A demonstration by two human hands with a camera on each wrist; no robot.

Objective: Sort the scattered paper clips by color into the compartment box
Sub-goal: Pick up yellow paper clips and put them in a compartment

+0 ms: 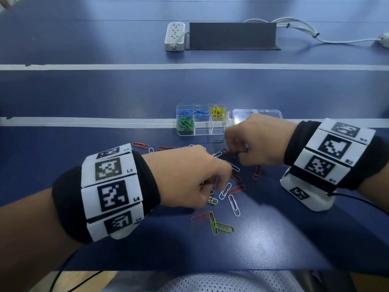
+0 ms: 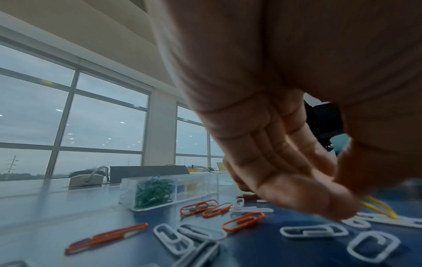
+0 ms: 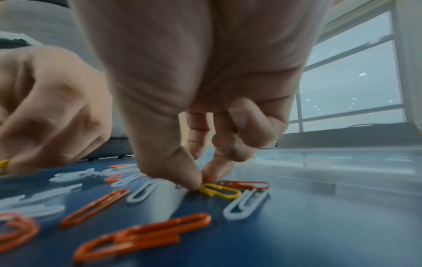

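The clear compartment box [image 1: 217, 131] stands on the blue table, holding blue, green [image 1: 185, 123] and yellow [image 1: 217, 112] clips; its lid [image 1: 257, 113] lies open to the right. Orange [image 1: 140, 145], white [image 1: 234, 205] and yellow [image 1: 220, 227] clips lie scattered in front of it. My right hand [image 3: 200, 182] is down on the table near the box, thumb and forefinger pinching the end of a yellow clip [image 3: 220, 191]. My left hand [image 1: 207, 192] hovers low over the pile, fingers curled, with yellow clips [image 2: 380, 207] pinched between thumb and fingers.
A white power strip [image 1: 174, 36], a dark grey panel [image 1: 231, 35] and white cables [image 1: 305, 30] sit at the far side. Two white tape lines cross the table. The table's near edge runs just below my forearms.
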